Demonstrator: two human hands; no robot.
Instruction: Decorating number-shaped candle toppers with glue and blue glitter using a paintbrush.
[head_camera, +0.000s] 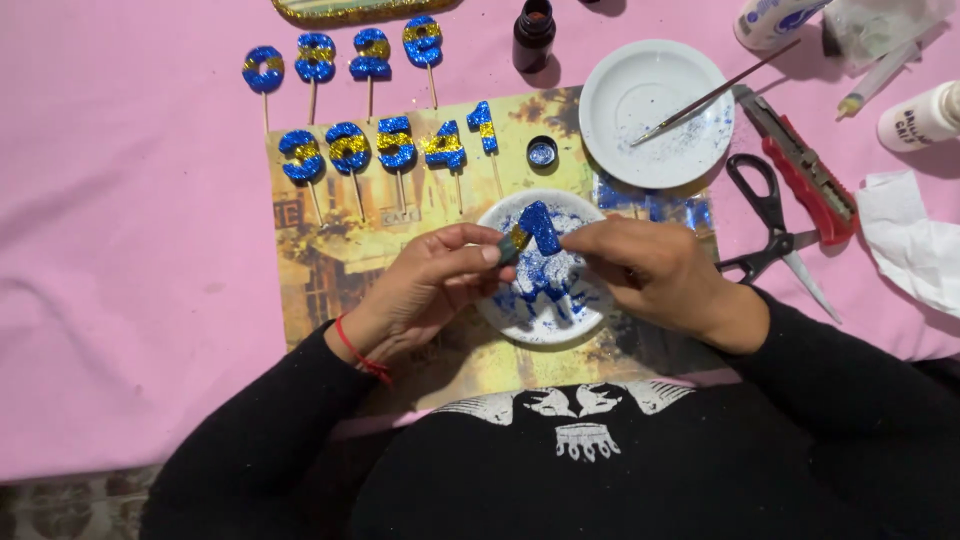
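**Both hands closing on a glittered number over the small plate**

The left hand (430, 275) is pinching the lower end of a blue-and-gold glitter number (532, 232), thumb and fingers clamped on it, while the right hand (655, 270) is gripping the upper end from the other side with its fingertips. The piece is hanging between the two hands, directly above a small white plate (590, 318) dusted with blue glitter; its long axis is running slantwise, low at the left hand, rising toward the top right. Neither hand is clearly nearer: both are touching it.

Beyond the plate, finished glitter numbers on sticks (390, 142) are lying in two rows, partly on a yellow printed sheet (320, 270). A larger white dish (655, 112) with a thin brush (715, 92) across it is sitting further right, a small dark bottle (533, 35) beside it. Scissors (775, 230) and a red utility knife (805, 165) are lying to the right, near crumpled tissue (915, 250). A pink cloth (130, 250) is covering the table.
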